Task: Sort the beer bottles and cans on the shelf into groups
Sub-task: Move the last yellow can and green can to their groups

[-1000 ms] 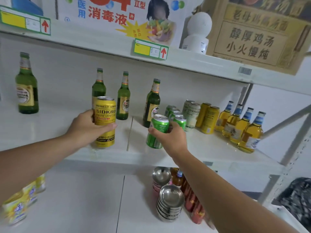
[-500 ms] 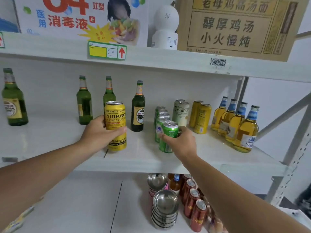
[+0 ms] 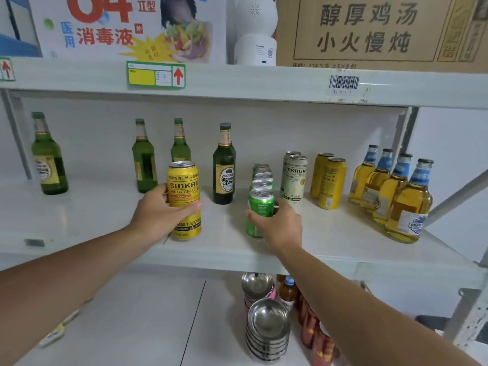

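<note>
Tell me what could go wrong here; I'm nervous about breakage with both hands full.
The right hand holds a green can at the front of the green row; pushing it in could topple that row. The left hand grips a yellow can beside a dark bottle; carrying it right to the yellow pair might clip that bottle.

Left hand (image 3: 161,211) covers the mid-band of the yellow can (image 3: 184,199). Right hand (image 3: 278,225) hides the green can (image 3: 260,207) lower right. Row of green cans (image 3: 262,178) overlapped, count unclear. Cardboard box (image 3: 380,30) cut by top edge. Barcode label (image 3: 344,84) digits unreadable.
</note>
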Action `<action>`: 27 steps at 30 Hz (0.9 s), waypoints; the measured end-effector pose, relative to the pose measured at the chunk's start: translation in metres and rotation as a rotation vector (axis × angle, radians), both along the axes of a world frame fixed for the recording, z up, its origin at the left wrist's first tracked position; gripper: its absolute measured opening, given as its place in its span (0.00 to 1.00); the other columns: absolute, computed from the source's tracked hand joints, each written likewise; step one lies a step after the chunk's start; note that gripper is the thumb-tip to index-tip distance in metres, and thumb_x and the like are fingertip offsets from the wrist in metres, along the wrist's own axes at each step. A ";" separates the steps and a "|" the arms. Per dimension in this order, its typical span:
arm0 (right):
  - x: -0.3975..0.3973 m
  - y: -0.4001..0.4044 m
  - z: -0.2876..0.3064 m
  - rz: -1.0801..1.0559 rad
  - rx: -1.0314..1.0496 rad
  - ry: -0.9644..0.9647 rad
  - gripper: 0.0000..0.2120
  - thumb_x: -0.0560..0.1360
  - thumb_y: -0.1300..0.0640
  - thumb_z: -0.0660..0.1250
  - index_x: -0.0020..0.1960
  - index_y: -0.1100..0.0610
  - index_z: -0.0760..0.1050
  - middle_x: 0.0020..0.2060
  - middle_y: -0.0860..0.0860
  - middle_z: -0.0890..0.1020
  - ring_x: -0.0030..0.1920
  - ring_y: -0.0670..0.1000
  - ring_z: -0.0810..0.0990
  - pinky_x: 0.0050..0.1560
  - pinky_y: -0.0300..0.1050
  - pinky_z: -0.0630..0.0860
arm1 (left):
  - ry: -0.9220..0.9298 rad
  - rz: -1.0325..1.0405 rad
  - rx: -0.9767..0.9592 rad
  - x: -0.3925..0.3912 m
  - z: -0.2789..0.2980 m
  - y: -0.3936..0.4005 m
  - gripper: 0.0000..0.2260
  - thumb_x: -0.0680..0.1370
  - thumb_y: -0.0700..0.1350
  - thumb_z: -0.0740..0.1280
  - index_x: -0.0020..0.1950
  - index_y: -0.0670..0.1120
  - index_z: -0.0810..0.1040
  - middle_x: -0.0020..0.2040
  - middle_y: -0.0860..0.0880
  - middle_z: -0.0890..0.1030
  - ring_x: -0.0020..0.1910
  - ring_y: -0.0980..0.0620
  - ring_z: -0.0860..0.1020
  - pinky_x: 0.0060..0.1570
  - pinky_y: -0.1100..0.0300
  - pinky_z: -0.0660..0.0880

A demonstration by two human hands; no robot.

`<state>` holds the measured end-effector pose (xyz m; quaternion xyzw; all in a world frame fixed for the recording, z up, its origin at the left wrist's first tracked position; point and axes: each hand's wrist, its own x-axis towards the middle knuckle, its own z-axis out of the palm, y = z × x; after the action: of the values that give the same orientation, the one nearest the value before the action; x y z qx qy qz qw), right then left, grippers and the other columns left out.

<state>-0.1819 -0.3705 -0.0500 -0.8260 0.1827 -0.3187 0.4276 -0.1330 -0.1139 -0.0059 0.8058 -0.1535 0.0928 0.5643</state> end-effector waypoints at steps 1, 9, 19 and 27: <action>-0.001 0.000 -0.001 0.011 0.004 -0.004 0.30 0.67 0.36 0.81 0.62 0.49 0.79 0.49 0.44 0.85 0.49 0.47 0.85 0.55 0.52 0.84 | -0.002 -0.005 0.004 0.000 0.000 0.001 0.24 0.75 0.52 0.82 0.67 0.53 0.79 0.55 0.57 0.82 0.50 0.63 0.79 0.58 0.55 0.74; -0.038 -0.022 0.008 -0.013 -0.076 0.066 0.35 0.76 0.30 0.69 0.74 0.52 0.76 0.66 0.51 0.83 0.63 0.53 0.82 0.64 0.55 0.80 | -0.015 -0.169 0.019 -0.002 0.004 -0.013 0.25 0.71 0.55 0.84 0.64 0.59 0.78 0.55 0.62 0.83 0.56 0.62 0.81 0.63 0.53 0.77; -0.115 -0.115 0.039 -0.033 -0.500 0.462 0.20 0.80 0.42 0.68 0.68 0.48 0.82 0.63 0.47 0.85 0.60 0.51 0.83 0.59 0.48 0.79 | 0.005 -0.395 0.009 -0.050 0.006 -0.110 0.26 0.70 0.53 0.84 0.66 0.56 0.80 0.58 0.58 0.86 0.57 0.59 0.83 0.61 0.56 0.79; -0.153 -0.207 0.035 -0.004 -0.521 0.406 0.17 0.80 0.45 0.68 0.65 0.49 0.83 0.59 0.46 0.85 0.59 0.50 0.82 0.60 0.50 0.80 | 0.012 -0.356 0.019 -0.077 0.000 -0.238 0.19 0.71 0.52 0.84 0.55 0.60 0.79 0.53 0.60 0.84 0.53 0.61 0.82 0.62 0.53 0.78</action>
<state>-0.3351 -0.5778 -0.0145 -0.9538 0.1781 -0.1845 0.1562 -0.2101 -0.3518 -0.0056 0.7719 -0.2912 -0.0150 0.5650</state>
